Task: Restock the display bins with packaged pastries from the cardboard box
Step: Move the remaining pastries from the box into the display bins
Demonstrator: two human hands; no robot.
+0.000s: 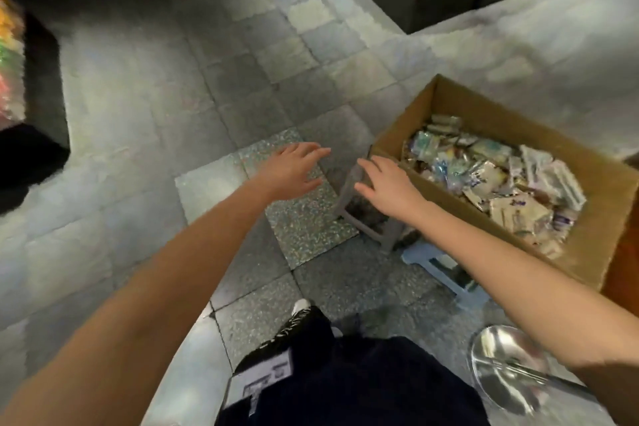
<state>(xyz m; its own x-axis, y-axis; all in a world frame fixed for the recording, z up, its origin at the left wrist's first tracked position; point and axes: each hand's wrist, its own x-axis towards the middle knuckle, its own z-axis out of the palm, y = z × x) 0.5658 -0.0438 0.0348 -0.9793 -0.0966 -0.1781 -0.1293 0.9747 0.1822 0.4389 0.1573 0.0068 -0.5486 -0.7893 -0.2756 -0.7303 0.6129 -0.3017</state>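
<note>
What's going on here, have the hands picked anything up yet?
Not yet. A person stands by an open cardboard box full of packaged pastries, which seems to rest on low stools. The left hand is over the floor tiles, and the right hand is by the box's near corner. Both have open fingers and hold nothing. Display bins stand further off.
</note>
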